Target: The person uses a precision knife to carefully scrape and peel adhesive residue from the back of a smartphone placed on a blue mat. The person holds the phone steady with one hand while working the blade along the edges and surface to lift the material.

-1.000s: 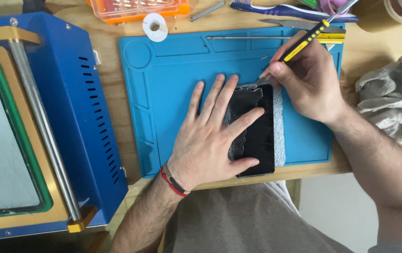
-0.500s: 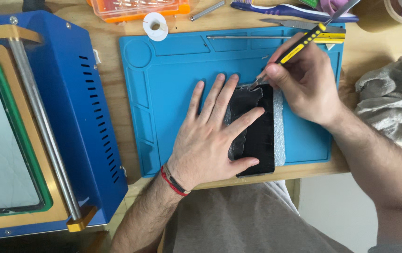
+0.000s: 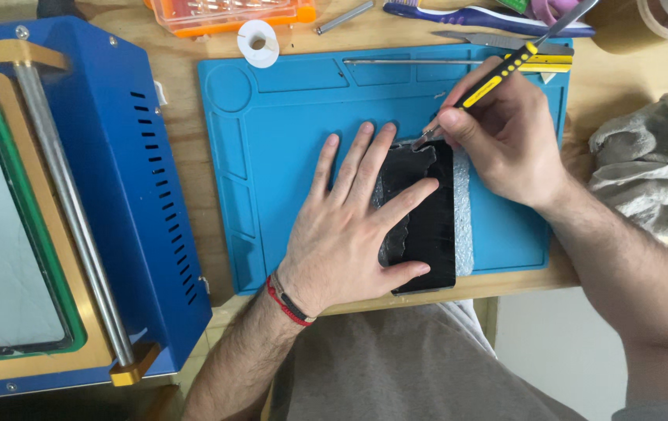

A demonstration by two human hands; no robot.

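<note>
Black phone panel (image 3: 427, 226): laid flat on the blue silicone work mat (image 3: 279, 132), near the mat's front edge, lengthwise away from the person. A strip of clear bubble wrap (image 3: 463, 210) is seen along its right side. The glossy surface is partly covered by a crinkled dark film with a ragged edge.

Left hand (image 3: 349, 226): pressed flat on the panel's left half, fingers spread apart, palm down, nothing grasped. A red and black band is worn at the wrist.

Right hand (image 3: 505, 132): closed around a yellow-and-black craft knife (image 3: 498, 78), held like a pen. The metal tip is set at the panel's top edge, just beside the left index fingertip.

Blue machine (image 3: 92, 195): stood to the left of the mat, with a steel roller bar and a green-rimmed glass bed.

Further items on the wooden table (image 3: 622, 78): an orange parts tray (image 3: 233, 12), a white tape roll (image 3: 258, 43), a blue toothbrush (image 3: 490, 15), tweezers, a grey cloth (image 3: 646, 164) at the right.
</note>
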